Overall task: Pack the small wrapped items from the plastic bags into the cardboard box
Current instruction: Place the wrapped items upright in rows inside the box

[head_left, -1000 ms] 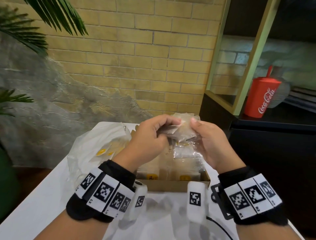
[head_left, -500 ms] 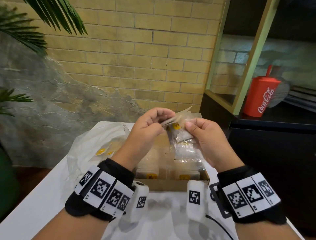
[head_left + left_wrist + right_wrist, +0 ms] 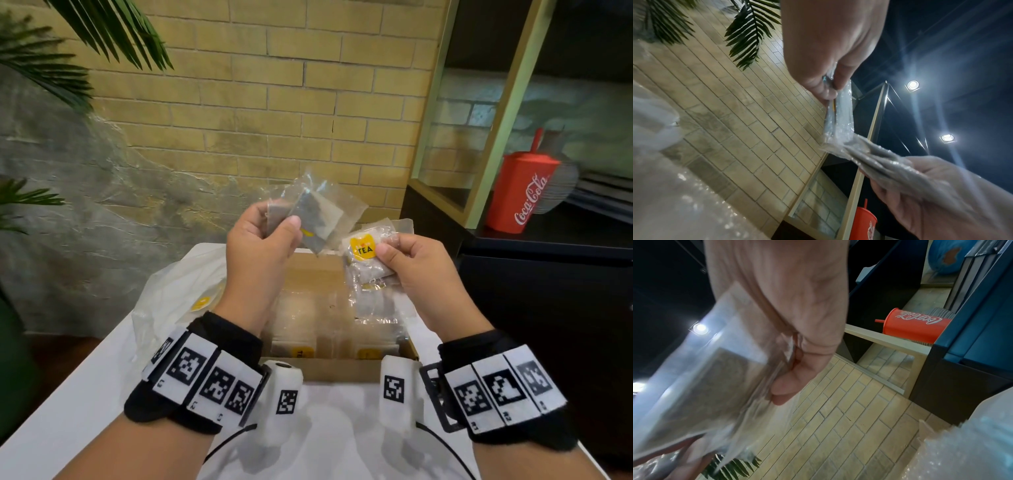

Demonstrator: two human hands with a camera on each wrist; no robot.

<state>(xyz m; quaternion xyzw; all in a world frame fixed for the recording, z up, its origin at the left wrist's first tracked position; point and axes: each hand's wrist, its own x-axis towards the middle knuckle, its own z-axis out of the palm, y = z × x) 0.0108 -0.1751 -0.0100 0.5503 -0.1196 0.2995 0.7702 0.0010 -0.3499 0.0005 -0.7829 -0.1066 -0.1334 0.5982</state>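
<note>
Both hands are raised above the open cardboard box (image 3: pixel 342 371). My left hand (image 3: pixel 263 240) pinches clear-wrapped tea packets (image 3: pixel 317 214) between thumb and fingers, fanned up and to the right. My right hand (image 3: pixel 407 263) grips a small stack of wrapped packets (image 3: pixel 368 263) whose top one bears a yellow TEA label. The left wrist view shows the pinched packets (image 3: pixel 838 113) edge-on, with the other hand's stack (image 3: pixel 890 164) below. Blurred clear wrapping (image 3: pixel 701 378) fills the right wrist view beside the palm. Several packets lie in rows inside the box.
A white plastic bag (image 3: pixel 178 298) with yellow-labelled packets lies left of the box on the white table (image 3: pixel 85 394). A red Coca-Cola cup (image 3: pixel 520 192) stands on a dark shelf at right. Brick wall behind, palm leaves at upper left.
The hands have drawn apart and lifted: the left took some packets up and left, while the right kept the remaining stack, its TEA label now facing me.
</note>
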